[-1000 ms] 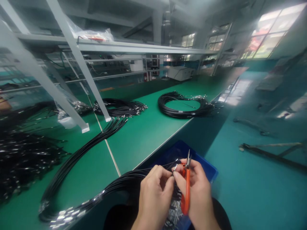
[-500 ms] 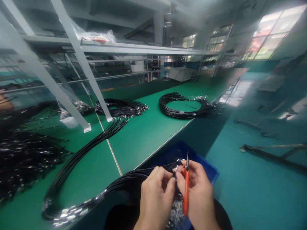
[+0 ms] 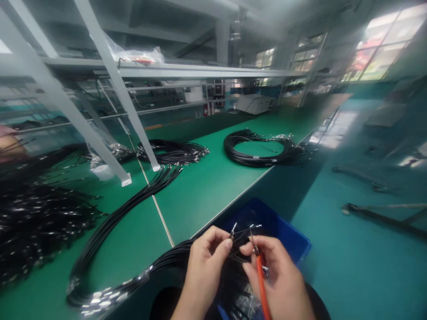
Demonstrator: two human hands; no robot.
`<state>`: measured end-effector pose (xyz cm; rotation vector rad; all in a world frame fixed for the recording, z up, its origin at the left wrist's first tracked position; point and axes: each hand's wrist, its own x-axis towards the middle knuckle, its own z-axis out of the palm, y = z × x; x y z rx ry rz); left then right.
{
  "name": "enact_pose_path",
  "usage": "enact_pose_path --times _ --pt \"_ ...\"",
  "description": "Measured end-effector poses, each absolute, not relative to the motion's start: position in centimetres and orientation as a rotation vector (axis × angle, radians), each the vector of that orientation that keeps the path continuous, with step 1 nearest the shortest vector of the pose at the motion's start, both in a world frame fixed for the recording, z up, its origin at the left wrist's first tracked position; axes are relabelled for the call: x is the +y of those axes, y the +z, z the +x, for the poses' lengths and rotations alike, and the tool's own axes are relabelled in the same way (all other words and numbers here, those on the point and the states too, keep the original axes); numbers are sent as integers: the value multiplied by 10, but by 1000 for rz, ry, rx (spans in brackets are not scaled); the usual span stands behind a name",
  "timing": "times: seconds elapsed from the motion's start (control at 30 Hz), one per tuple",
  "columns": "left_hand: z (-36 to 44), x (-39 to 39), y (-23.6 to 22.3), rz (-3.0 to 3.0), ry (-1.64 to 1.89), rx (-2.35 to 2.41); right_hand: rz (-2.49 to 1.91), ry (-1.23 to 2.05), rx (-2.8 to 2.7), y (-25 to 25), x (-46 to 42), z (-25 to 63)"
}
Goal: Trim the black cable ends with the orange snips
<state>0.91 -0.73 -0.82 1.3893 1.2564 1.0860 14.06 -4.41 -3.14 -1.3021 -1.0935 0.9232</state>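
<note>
At lower centre, my left fingers (image 3: 220,251) pinch a cable end (image 3: 234,228). My right fingers (image 3: 271,245) are wrapped around orange pliers (image 3: 262,284)

My bare forearms (image 3: 188,306) reach up from the bottom edge, wrists slightly bent, bringing both hands near each other without touching. My left hand (image 3: 205,262) has its thumb side up, thumb (image 3: 220,252) and forefinger pinched together near the tips. My right hand (image 3: 278,273) leans toward it, palm partly turned up, fingers curled inward in a grip, thumb tip just below the bent forefinger and apart from it.
</note>
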Motion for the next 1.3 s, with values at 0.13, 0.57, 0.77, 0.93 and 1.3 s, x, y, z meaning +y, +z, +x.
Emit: enact_pose_path --times 0.13,0.57,0.77,0.93,1.3 --pt "-4 -2 -4 1245 1065 1102 -944 1670 -996 -26 -39 163" --pt "-3 -4 1 1102 1055 1002 -888 2032 -919 -27 -47 173" --pt "-5 -2 -5 1169 1067 950 -969 1942 -951 -16 -47 173" --pt "-8 -1 -11 1240 1048 907 -969 1937 -942 -13 -47 170" --pt "-9 0 -10 1272 1034 949 -867 2045 -1034 -30 -31 167"
